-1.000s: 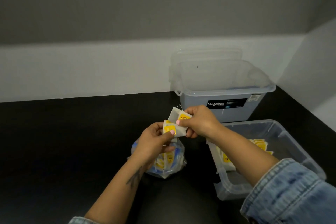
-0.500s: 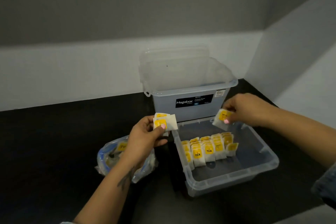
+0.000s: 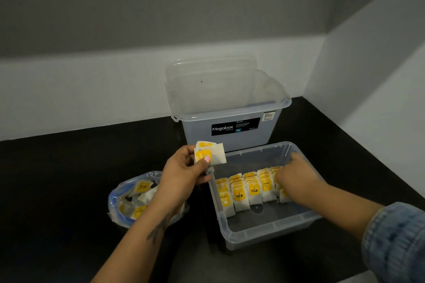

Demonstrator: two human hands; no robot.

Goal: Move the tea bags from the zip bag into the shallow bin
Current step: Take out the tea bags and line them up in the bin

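My left hand (image 3: 184,172) pinches a few white tea bags with yellow labels (image 3: 215,153) above the left rim of the clear shallow bin (image 3: 264,236). A row of tea bags (image 3: 246,190) stands across the middle of the bin. My right hand (image 3: 296,174) is down inside the bin at the right end of that row, fingers curled round a tea bag that shows only partly under the palm. The clear zip bag (image 3: 128,204) lies open on the black counter to the left, under my left forearm, with several tea bags in it.
A taller clear Megabox bin (image 3: 230,131) stands right behind the shallow bin, with its lid (image 3: 211,64) leaning on the wall. White walls meet in a corner at the back right. The black counter (image 3: 69,179) stretches off to the left.
My right hand took one tea bag from my left hand, carried it right and lowered it into the bin at the row's right end. My left hand stayed put with the others.
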